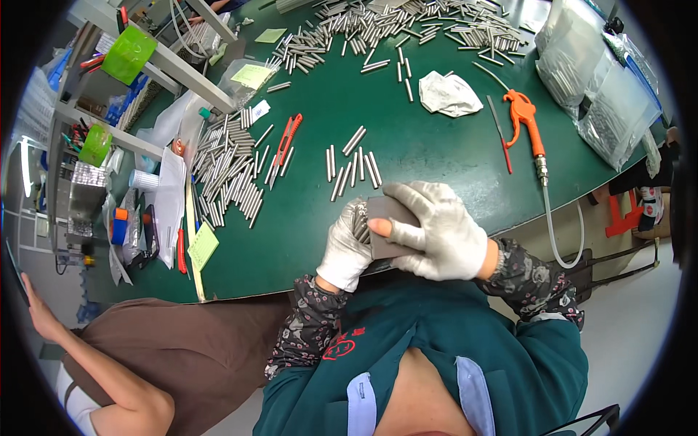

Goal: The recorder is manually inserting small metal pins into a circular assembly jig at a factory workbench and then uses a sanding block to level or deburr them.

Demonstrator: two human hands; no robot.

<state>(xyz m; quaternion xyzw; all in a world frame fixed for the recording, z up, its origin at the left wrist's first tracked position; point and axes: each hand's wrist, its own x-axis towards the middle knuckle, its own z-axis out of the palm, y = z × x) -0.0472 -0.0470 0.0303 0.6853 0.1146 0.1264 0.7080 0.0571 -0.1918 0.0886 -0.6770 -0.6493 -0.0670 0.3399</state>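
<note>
Both my hands wear white gloves and meet at the table's near edge. My left hand (345, 251) is closed around a bundle of short metal pins (360, 222), whose ends show between its fingers. My right hand (447, 236) grips a flat grey-brown square (392, 207) that looks like an abrasive sheet, with its bare thumb tip on top. The square lies against the pins and partly hides them. Just beyond the hands, several loose metal pins (353, 168) lie on the green table (298, 240).
A pin heap (225, 167) and red utility knife (289, 138) lie left; more pins (363, 29) spread at the back. To the right are a white cloth (450, 94), a thin red-handled tool (503, 138), an orange air gun (523, 120) and plastic bags (611, 102). Another person (167, 349) sits left.
</note>
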